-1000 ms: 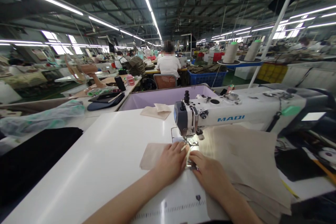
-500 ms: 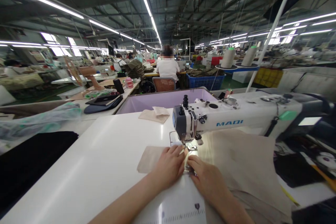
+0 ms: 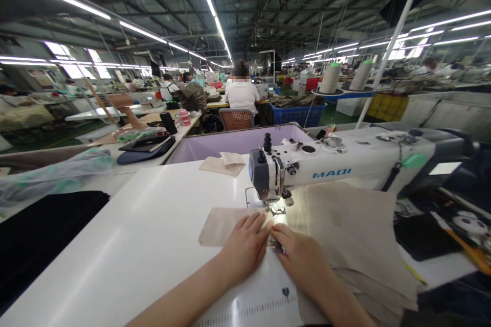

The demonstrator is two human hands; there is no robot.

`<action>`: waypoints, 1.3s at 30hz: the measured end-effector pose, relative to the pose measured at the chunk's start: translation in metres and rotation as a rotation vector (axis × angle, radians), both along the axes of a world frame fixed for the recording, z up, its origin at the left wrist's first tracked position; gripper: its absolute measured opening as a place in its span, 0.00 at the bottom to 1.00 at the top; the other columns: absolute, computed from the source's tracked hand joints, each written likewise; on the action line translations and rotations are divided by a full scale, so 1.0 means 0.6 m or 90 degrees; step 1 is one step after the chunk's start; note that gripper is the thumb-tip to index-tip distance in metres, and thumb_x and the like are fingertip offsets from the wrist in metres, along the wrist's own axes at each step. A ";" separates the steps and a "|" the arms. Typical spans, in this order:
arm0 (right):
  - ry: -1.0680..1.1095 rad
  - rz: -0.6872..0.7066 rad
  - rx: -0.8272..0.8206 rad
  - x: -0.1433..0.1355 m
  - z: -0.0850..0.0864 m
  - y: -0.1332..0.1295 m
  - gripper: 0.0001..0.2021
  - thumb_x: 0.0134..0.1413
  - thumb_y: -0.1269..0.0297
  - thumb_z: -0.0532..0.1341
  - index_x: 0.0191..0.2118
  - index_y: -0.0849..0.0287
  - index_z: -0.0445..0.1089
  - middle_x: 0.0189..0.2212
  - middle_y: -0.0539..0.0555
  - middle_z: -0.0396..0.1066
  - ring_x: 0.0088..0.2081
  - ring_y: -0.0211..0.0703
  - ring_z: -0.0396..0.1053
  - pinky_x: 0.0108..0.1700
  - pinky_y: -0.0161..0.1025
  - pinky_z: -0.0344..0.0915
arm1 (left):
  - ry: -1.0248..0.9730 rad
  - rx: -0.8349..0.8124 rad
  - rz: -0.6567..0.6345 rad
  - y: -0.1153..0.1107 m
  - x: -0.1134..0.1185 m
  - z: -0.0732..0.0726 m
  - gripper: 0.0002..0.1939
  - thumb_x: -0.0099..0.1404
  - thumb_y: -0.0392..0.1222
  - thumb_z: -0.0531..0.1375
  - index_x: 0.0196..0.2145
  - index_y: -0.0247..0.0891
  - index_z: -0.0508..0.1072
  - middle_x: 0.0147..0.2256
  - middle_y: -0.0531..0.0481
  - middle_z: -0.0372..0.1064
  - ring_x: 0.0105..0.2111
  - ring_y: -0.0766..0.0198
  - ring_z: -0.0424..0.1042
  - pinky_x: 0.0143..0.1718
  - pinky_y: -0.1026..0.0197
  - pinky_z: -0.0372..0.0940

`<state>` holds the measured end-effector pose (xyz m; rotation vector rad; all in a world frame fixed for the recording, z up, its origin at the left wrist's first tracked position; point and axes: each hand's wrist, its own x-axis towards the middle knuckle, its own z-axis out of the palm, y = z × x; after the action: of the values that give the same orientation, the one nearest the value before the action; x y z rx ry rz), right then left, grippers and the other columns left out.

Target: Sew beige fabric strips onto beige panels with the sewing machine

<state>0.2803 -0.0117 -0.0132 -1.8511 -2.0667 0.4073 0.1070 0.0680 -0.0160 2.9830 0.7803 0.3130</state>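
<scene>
A small beige fabric piece (image 3: 217, 227) lies on the white machine table, its right edge running under my left hand towards the presser foot (image 3: 276, 209). My left hand (image 3: 247, 242) is closed at the fingertips on this fabric, just in front of the foot. Close beside it, my right hand (image 3: 301, 255) has its thumb and fingers pressed together at the same spot; the fabric edge between them is mostly hidden. Over both hands stands the white and grey sewing machine (image 3: 299, 166), its lamp lighting the needle area. A larger beige cloth (image 3: 353, 230) spreads right of my right hand.
Another folded beige piece (image 3: 222, 164) lies at the table's far edge, before a lilac-lined bin (image 3: 215, 143). Black cloth (image 3: 49, 230) is at the left. Thread cones (image 3: 330, 79) stand behind the machine. A person in a white shirt (image 3: 241, 94) sits ahead.
The whole view has shifted slightly. Both hands stay at the presser foot, with the small beige piece still under my left hand; little else differs.
</scene>
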 end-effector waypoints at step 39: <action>0.010 -0.019 0.023 0.005 0.000 0.023 0.14 0.62 0.74 0.57 0.48 0.52 0.74 0.51 0.50 0.75 0.46 0.43 0.76 0.44 0.35 0.65 | -0.061 -0.049 -0.051 0.070 0.003 0.006 0.15 0.71 0.33 0.54 0.53 0.37 0.70 0.53 0.42 0.71 0.55 0.52 0.69 0.57 0.49 0.67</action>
<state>0.2833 0.0023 -0.0130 -1.8500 -2.0195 0.3729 0.1090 0.1099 -0.0121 2.8933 0.6470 0.4081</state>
